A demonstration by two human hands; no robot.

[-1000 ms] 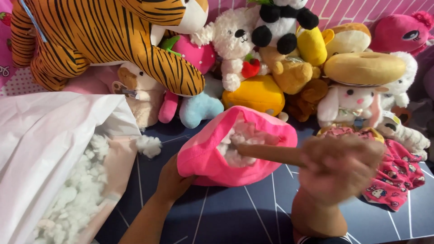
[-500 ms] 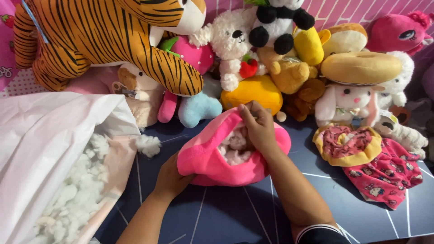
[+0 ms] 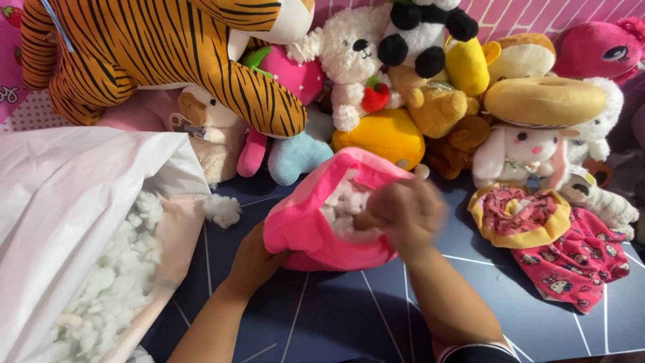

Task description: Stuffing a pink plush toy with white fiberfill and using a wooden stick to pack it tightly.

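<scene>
Pink plush shell sits mid-frame on the dark blue mat, partly stuffed: white filling shows in its open mouth, sides look slack, mouth not closed. Left hand clamps the shell's 8 o'clock edge. Right hand is at the opening, blurred, so I cannot tell its grip. One white bag of loose stuffing at 9 o'clock, well stocked; one stray tuft beside it. One striped tiger plush at 11 o'clock.
</scene>
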